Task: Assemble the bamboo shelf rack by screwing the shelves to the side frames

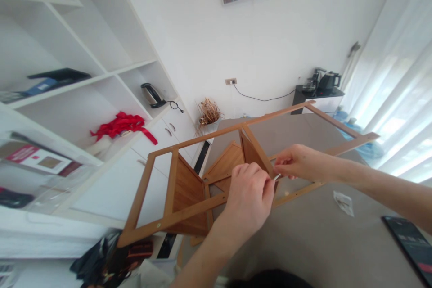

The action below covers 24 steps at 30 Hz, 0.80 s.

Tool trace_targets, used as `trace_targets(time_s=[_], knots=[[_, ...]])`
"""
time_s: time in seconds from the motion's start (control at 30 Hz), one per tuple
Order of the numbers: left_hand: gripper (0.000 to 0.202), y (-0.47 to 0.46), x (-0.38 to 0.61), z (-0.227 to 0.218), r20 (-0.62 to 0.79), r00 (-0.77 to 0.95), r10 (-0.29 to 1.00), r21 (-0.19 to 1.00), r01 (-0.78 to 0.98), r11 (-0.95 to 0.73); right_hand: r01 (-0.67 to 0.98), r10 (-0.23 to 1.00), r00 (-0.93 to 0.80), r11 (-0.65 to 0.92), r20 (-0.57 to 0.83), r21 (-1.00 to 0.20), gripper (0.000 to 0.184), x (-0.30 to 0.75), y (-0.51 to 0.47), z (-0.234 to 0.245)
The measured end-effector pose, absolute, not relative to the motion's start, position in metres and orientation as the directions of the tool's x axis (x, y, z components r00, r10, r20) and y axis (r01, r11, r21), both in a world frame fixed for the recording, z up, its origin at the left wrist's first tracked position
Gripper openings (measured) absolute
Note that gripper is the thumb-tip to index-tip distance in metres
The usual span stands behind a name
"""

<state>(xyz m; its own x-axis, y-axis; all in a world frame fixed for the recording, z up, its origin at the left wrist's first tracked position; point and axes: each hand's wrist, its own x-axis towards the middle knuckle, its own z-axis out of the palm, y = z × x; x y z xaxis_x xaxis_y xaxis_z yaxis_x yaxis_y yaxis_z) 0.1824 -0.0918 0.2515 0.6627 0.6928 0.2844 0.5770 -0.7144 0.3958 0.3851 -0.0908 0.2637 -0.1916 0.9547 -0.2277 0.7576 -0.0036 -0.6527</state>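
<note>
A wooden frame with shelf panels (pixel 189 209) lies on its side across the grey table. My left hand (pixel 251 193) is closed over its near rail, the fingers curled around the wood and partly hidden from me. Just right of it, my right hand (pixel 292 162) pinches a small thin silvery rod (pixel 277 177) between thumb and fingers. The rod's tip sits by the left fingertips at the rail; its exact kind is too small to make out.
On the grey table (pixel 320 225) lie a small clear plastic bag (pixel 344 203) and a phone (pixel 408 245) at the right. White shelving (pixel 111 74) stands left. Dried plants (pixel 209 112), a black-topped cabinet (pixel 317 99) and water bottles (pixel 369 148) are beyond the frame.
</note>
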Motion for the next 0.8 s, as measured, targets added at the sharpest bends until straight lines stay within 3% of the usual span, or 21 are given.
trace_targets(time_s=[0.1, 0.27, 0.4, 0.57, 0.8], knots=[[0.024, -0.081, 0.179, 0.252, 0.239, 0.632, 0.737, 0.463, 0.593, -0.659, 0.814, 0.972, -0.184, 0.067, -0.146, -0.577, 0.029, 0.385, -0.093, 0.266], [0.022, -0.058, 0.181, 0.251, 0.122, 0.61, 0.783, 0.646, 0.55, -0.53, 0.79, 0.96, -0.27, 0.181, -0.067, -0.586, 0.022, 0.385, -0.1, 0.274], [0.022, -0.045, 0.188, 0.249, 0.069, 0.623, 0.779, 0.74, 0.492, -0.459, 0.798, 0.916, -0.401, 0.362, 0.023, -0.481, 0.02, 0.39, -0.104, 0.277], [0.023, -0.038, 0.194, 0.249, 0.052, 0.629, 0.776, 0.769, 0.47, -0.433, 0.725, 0.815, -0.569, 0.56, 0.109, -0.4, 0.024, 0.395, -0.102, 0.273], [0.026, -0.034, 0.2, 0.246, 0.119, 0.643, 0.756, 0.723, 0.465, -0.51, 0.718, 0.732, -0.678, 0.679, 0.066, -0.152, 0.028, 0.39, -0.099, 0.278]])
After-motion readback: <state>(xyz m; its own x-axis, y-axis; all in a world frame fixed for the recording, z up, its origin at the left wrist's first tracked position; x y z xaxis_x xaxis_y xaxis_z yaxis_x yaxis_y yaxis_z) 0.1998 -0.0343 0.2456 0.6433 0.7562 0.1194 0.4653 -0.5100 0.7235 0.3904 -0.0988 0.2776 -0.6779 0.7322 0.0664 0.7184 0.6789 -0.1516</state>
